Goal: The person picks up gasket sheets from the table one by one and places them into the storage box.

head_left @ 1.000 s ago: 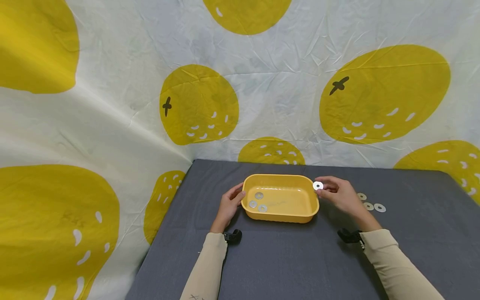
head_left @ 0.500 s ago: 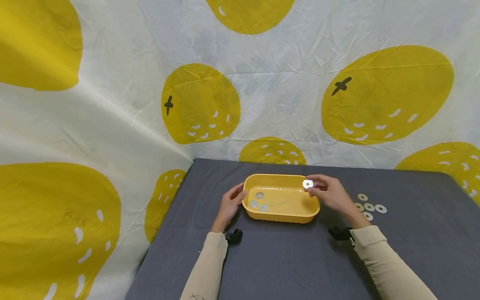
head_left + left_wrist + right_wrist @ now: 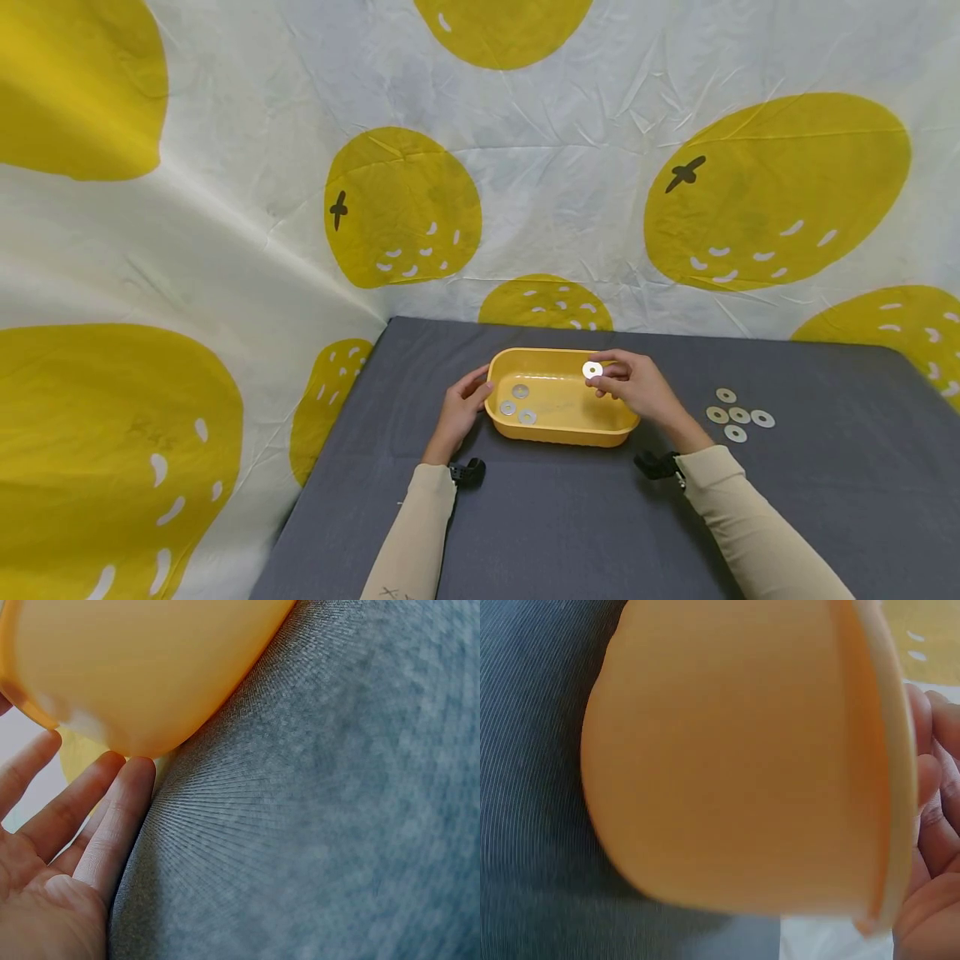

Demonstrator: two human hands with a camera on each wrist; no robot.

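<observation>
A shallow yellow plastic tray (image 3: 562, 435) sits on the table, with three metal washers lying inside at its left end, one being the front washer (image 3: 527, 417). My left hand (image 3: 459, 417) holds the tray's left end, thumb at the rim and fingers against the outer wall. In the left wrist view, the fingertips of the left hand (image 3: 71, 847) touch the tray wall (image 3: 150, 667). My right hand (image 3: 637, 387) pinches a shiny washer (image 3: 592, 377) above the right part of the tray. The right wrist view shows the tray wall (image 3: 735, 765) hiding that washer and part of the right hand (image 3: 934, 817).
Several loose washers (image 3: 739, 415) lie in a cluster on the grey tablecloth (image 3: 555, 517), right of the tray. Behind and to the left hangs a white curtain (image 3: 555, 200) printed with large yellow fruit.
My right hand has carried the pinched washer leftward, from beside the tray's right rim to above its inside. The loose washers at right have come fully into view. The left hand stays put.
</observation>
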